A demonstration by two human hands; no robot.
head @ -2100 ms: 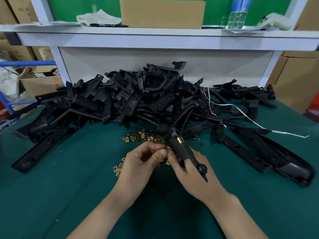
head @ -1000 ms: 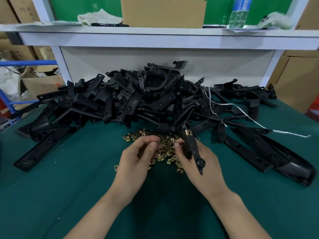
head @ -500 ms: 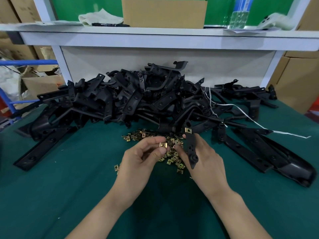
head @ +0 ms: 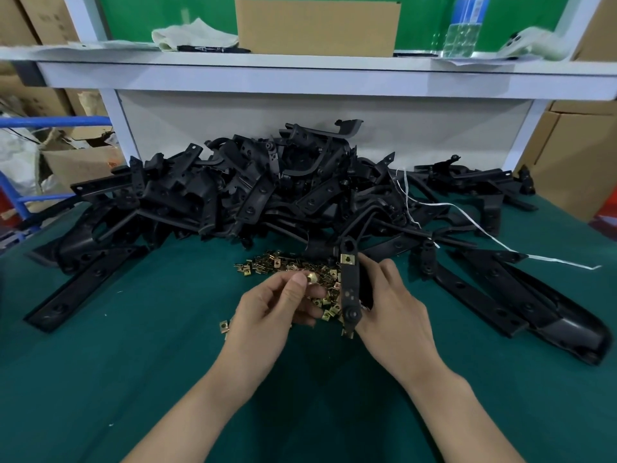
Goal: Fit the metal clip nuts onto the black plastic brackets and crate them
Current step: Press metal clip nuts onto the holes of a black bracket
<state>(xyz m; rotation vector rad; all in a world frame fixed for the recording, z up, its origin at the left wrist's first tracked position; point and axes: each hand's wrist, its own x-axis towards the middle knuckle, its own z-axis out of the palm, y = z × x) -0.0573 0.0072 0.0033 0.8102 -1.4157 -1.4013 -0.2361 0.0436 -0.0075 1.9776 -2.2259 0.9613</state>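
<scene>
One fitted clip (head: 347,259) sits on the far end of the bracket (head: 350,289) your right hand (head: 390,309) grips above the loose pile (head: 277,264); your left hand (head: 270,315), at that pile a second ago, now pinches a fresh clip (head: 313,278) just left of the bracket, so a second fitting looks next.

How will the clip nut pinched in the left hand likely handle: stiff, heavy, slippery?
The clip nut looks like thin folded metal, so it is probably stiff and light. Tiny in the left hand, it may slip easily. Its flat faces suggest it would lie still like the loose nuts, not roll.
</scene>
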